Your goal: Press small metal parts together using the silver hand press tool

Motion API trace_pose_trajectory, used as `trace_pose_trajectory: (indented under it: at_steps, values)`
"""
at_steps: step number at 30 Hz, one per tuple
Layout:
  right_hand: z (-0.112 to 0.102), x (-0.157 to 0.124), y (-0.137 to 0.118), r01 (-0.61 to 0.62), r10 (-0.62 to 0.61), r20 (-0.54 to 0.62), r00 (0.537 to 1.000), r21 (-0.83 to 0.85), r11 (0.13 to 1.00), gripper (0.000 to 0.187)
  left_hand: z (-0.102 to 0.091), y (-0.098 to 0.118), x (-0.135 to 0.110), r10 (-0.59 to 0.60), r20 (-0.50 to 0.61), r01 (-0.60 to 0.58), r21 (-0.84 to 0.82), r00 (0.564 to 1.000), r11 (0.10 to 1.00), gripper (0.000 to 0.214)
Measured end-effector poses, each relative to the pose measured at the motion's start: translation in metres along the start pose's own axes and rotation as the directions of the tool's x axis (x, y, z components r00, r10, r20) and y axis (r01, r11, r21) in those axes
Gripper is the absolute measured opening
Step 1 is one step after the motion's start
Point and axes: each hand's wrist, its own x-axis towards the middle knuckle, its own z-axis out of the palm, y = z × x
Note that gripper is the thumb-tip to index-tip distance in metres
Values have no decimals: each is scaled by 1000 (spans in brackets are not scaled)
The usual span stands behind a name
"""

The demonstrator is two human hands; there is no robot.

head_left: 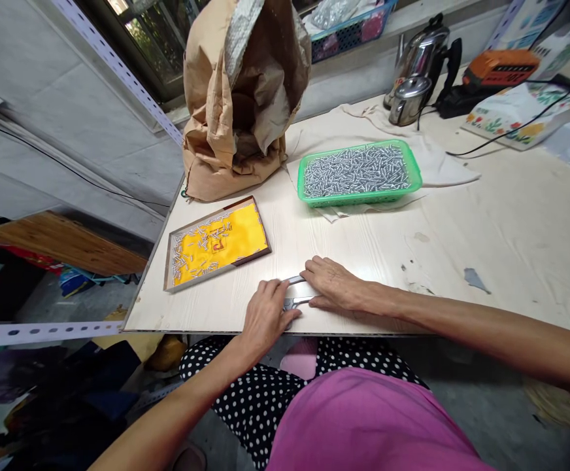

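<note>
Near the front edge of the table, my left hand (264, 312) and my right hand (333, 282) are closed on opposite ends of a grey metal piece (295, 301). Two slim bars of it show between the hands, with a gap separating them. My fingers cover the rest, so its exact kind is hidden. Ahead and to the left lies a shallow yellow-bottomed tray (246, 230) with small silvery metal pins scattered mostly over its left half. Farther off, a green plastic basket (359, 198) is filled with many similar pins.
A crumpled brown paper sack (211, 131) stands open at the back left. A cloth (444, 169) lies under the basket. Metal kettle (419, 55), small metal pot (409, 100), orange box (501, 69) and flowered packet (520, 118) occupy the back right. A grey scrap (476, 279) lies right.
</note>
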Motion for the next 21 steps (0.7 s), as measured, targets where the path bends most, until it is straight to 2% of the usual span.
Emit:
trace_pose_trajectory:
  at_steps: [3, 7, 10, 13, 16, 18, 21]
  values:
    - [0, -5, 2, 0, 0, 10, 1000, 27, 1000, 44, 4, 1, 21, 161, 83, -165, 40, 983, 985, 62]
    - [-1, -15, 7, -77, 77, 3, 997, 4, 997, 62, 4, -3, 36, 212, 185, -229, 71, 959, 971, 67]
    - [-1, -21, 7, -91, 91, -17, 996, 7, 996, 50, 3, -1, 43, 254, 181, -267, 52, 950, 962, 66]
    - [1, -19, 6, -91, 91, -31, 995, 9, 996, 31, 4, 2, 53, 316, 182, -320, -9, 931, 947, 48]
    - [5, -11, 10, -113, 112, -42, 993, -8, 994, 16, 6, 1, 64, 314, 175, -312, -38, 933, 949, 31]
    - [8, -5, 15, -108, 108, -44, 993, -10, 994, 13, 8, -1, 69, 302, 157, -299, -44, 940, 953, 28]
    - [13, 0, 22, -86, 86, -37, 996, 0, 996, 20, 13, -3, 74, 281, 130, -279, -38, 951, 960, 33]
